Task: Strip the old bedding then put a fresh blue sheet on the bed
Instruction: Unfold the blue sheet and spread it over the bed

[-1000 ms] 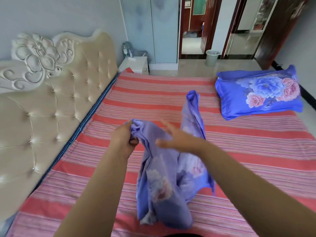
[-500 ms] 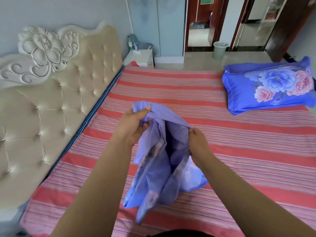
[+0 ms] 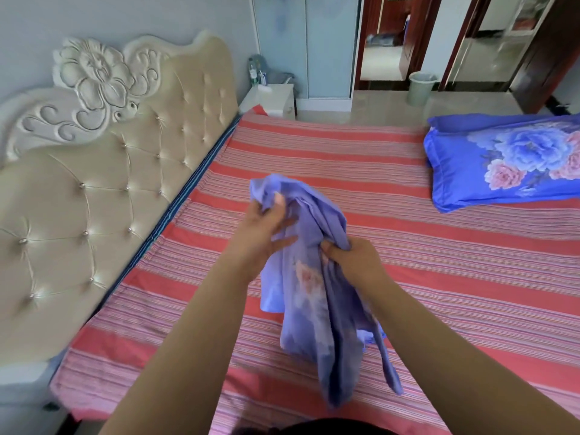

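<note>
Right now I hold a bunched piece of light blue floral cloth (image 3: pixel 317 296) above the middle of the bed (image 3: pixel 408 246), which wears a red and pink striped cover. My left hand (image 3: pixel 262 229) grips the top of the bundle, thumb over a fold and fingers curled behind it; my right hand (image 3: pixel 354 262) pinches a gathered edge a little lower and nearer to me. The rest hangs down in loose folds, its tail close to the near edge of the bed. I cannot tell whether this is a pillowcase or part of the fresh sheet; it is inside out, the flowers showing faintly. To do this step well, I judge I should find a true edge or corner before pulling, working my fingers along the hem instead of tugging the bunch, since a blind pull would only tighten the twist. Holding the cloth higher would let the folds drop free and keep them from dragging on the stripes. A blue floral pillow (image 3: pixel 508 158) lies at the far right, well apart from my hands, and the tufted cream headboard (image 3: pixel 110 183) runs along the left.
</note>
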The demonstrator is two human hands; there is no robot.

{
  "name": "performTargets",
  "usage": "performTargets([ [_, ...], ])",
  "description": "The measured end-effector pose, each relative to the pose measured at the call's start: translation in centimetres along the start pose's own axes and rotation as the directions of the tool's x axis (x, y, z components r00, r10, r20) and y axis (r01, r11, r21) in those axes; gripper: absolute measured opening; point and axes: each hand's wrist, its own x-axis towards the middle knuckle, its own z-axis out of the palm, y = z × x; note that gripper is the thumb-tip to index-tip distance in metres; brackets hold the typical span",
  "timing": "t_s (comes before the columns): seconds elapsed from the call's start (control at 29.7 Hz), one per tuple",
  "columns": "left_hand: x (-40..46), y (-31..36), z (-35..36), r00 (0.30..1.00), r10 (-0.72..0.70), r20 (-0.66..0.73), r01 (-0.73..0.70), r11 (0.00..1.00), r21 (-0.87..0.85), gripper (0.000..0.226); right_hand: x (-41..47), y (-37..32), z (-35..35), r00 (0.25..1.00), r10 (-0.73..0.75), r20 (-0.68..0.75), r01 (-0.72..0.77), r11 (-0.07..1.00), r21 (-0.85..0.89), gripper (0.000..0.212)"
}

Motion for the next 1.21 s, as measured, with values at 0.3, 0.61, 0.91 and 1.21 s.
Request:
performTargets([
  [0.3, 0.1, -7.9, 0.2, 0.995, 0.077, -0.061, 0.005, 0.584, 0.812, 0.018, 1.6, -1.4, 2.0, 0.958, 0.287, -0.016, -0.221, 0.771, 0.597, 0.030],
  [0.61, 0.3, -7.5, 2.1, 0.998, 0.051, -0.034, -0.026, 0.852, 0.523, 0.045, 1.0, -1.9, 3.1, 0.936, 0.348, 0.057, -0.253, 0.549, 0.797, 0.040],
  [0.91, 0.9, -7.0, 2.8, 0.998, -0.040, 0.053, 0.014, 0.906, 0.423, 0.025, 0.7, -2.6, 1.3, 0.937, 0.323, -0.134, -0.184, 0.781, 0.597, 0.043],
  [1.21, 1.1, -5.8, 1.9, 0.998, 0.019, 0.061, -0.043, 0.903, 0.427, 0.014, 0.0, -2.9, 0.4, 0.992, 0.106, -0.071, -0.070, 0.919, 0.388, 0.016],
])
